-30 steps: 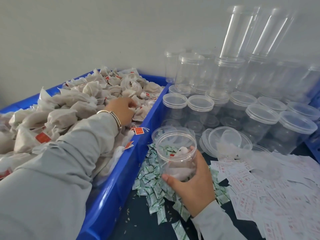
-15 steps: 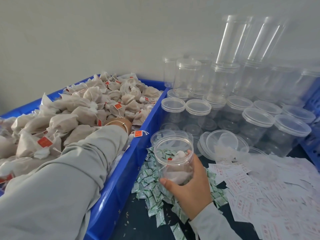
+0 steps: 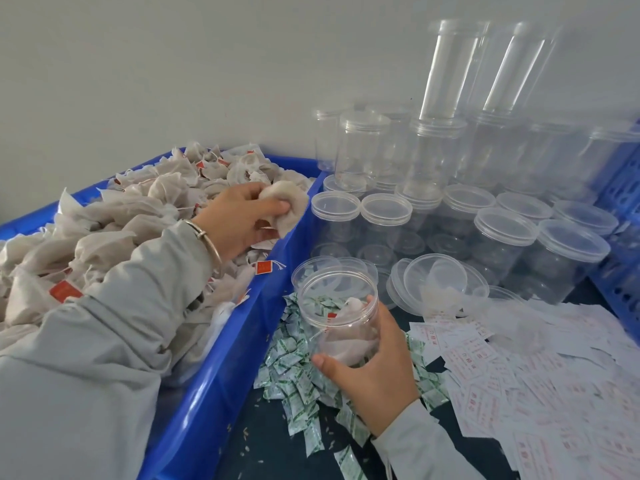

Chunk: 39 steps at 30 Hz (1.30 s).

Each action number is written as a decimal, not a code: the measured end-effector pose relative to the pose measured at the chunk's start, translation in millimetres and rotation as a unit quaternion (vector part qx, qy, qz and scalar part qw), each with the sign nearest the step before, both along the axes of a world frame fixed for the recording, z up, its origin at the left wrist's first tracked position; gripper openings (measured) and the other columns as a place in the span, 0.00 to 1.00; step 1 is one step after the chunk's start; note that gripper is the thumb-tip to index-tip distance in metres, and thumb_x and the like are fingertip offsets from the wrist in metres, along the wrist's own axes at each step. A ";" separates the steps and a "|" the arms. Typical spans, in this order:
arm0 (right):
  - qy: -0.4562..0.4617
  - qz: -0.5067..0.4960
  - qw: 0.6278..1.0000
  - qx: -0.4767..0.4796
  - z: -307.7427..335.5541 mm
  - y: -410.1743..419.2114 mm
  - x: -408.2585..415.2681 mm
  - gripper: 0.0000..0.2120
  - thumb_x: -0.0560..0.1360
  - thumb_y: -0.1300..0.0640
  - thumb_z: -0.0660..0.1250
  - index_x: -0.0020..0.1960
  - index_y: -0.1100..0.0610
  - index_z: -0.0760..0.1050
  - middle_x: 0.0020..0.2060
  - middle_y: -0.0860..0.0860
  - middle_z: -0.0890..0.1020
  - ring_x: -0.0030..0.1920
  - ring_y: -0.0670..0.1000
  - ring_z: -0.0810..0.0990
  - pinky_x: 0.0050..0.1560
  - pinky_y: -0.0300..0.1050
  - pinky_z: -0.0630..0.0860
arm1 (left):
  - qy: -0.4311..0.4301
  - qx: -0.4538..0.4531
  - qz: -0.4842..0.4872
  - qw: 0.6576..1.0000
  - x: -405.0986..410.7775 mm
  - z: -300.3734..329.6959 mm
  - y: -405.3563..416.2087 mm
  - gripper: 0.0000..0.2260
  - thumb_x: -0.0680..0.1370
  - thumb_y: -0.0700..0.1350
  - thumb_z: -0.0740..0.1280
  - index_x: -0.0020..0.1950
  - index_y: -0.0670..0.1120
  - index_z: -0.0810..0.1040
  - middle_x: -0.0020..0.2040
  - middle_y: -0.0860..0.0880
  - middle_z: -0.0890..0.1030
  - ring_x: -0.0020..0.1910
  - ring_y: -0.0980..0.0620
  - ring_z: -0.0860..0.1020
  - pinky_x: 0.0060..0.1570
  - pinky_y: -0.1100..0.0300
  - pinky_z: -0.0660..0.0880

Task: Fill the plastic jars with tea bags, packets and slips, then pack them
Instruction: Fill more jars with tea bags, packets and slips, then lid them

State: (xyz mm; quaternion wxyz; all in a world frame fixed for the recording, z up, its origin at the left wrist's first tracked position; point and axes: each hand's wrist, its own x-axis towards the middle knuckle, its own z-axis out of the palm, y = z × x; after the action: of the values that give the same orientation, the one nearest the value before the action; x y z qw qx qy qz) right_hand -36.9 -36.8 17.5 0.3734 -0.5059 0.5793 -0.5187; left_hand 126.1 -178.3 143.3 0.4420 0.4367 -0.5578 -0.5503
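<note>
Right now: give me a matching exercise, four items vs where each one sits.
Items:
1. open jar
2. tea bag
3. green packets
4. printed slips

Places:
A. pinched in the left hand over the blue bin
B. spread over the table on the right
C. gripped by the right hand
D. heaped beside the bin, under the jar

Pairs: 1-C, 2-A, 3-D, 4-B

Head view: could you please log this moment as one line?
left hand: holds tea bag | right hand: grips open jar
</note>
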 end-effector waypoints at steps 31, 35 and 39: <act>0.007 -0.015 1.000 -0.008 -3.3 -1.0 -0.3 0.48 0.55 0.54 0.84 0.71 0.48 0.64 0.64 0.44 0.73 0.64 0.44 0.72 0.66 0.51 0.71 | -0.465 -0.196 0.217 0.835 35.9 -4.3 -23.7 0.04 0.75 0.45 0.64 0.44 0.46 0.78 0.44 0.47 0.79 0.45 0.46 0.75 0.45 0.57 0.70; 0.011 -0.013 1.000 -0.015 -3.3 -0.9 1.1 0.49 0.54 0.50 0.83 0.70 0.48 0.65 0.64 0.45 0.73 0.65 0.45 0.72 0.66 0.52 0.71 | -0.637 -0.126 0.140 0.747 40.7 -24.7 -37.5 0.13 0.77 0.42 0.63 0.60 0.48 0.77 0.60 0.44 0.78 0.57 0.43 0.76 0.54 0.54 0.72; 0.002 -0.015 1.000 -0.017 -2.7 -0.6 1.4 0.48 0.52 0.48 0.81 0.69 0.46 0.66 0.63 0.45 0.74 0.63 0.45 0.73 0.65 0.52 0.73 | -0.772 -0.062 -0.028 0.632 33.8 -43.2 -38.1 0.15 0.76 0.42 0.64 0.62 0.49 0.76 0.61 0.46 0.78 0.59 0.45 0.77 0.59 0.55 0.73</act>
State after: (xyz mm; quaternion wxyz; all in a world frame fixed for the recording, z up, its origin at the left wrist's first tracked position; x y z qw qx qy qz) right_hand -35.6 -37.4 14.8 0.3556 -0.5050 0.5784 -0.5330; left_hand 159.8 -216.4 100.1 -0.1390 0.6578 -0.7401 0.0115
